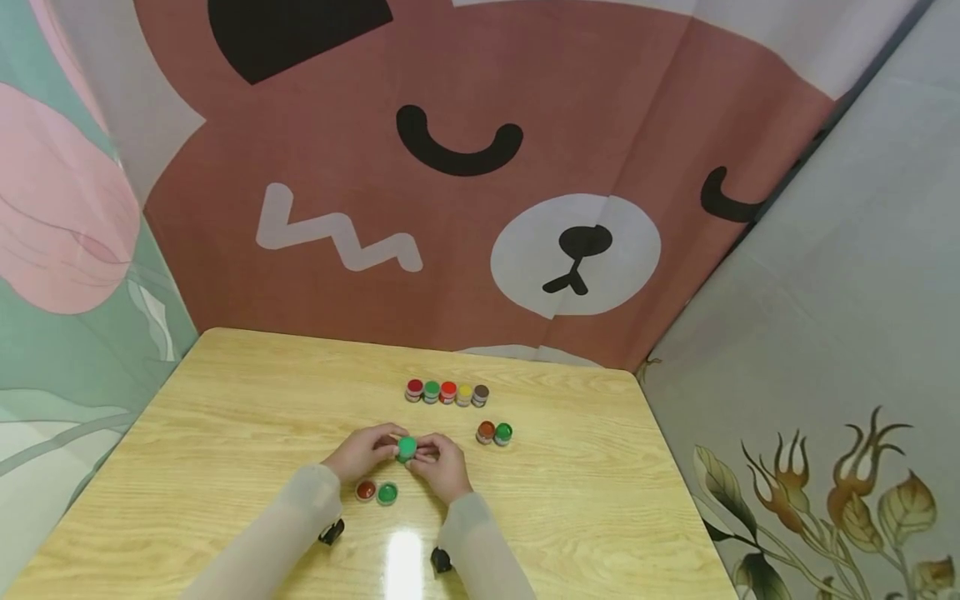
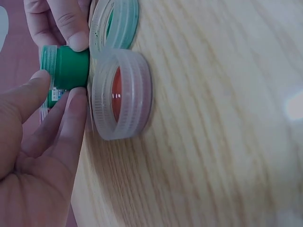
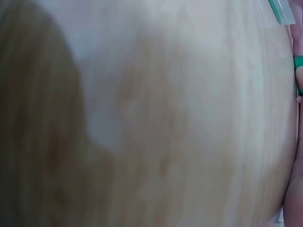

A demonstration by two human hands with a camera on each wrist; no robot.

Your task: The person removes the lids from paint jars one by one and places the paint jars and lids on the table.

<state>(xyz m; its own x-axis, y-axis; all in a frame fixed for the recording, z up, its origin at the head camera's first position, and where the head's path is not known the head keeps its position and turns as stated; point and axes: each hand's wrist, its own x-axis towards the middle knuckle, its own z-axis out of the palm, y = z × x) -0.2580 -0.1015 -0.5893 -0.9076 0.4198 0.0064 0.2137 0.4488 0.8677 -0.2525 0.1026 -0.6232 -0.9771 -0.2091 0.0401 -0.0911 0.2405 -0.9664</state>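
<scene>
Between both hands is a small green paint jar (image 1: 407, 448) with a clear ridged lid (image 2: 49, 66). My left hand (image 1: 362, 452) pinches it, thumb at the lid and fingers at its lower side in the left wrist view. From the other side my right hand (image 1: 442, 468) grips the same jar, its fingertips against the green body. Nearer to me, two loose clear lids lie on the table: one with a red-brown inside (image 1: 366, 490), one with a green inside (image 1: 387, 493). The right wrist view catches only the edge of the hand and a sliver of green.
Behind the hands stands a row of several capped jars (image 1: 448, 392) in red, green, yellow and brown. To the right, an orange-brown jar (image 1: 486, 432) and a green jar (image 1: 503, 432) stand side by side. The wooden table (image 1: 585, 500) meets printed curtains at the back and sides.
</scene>
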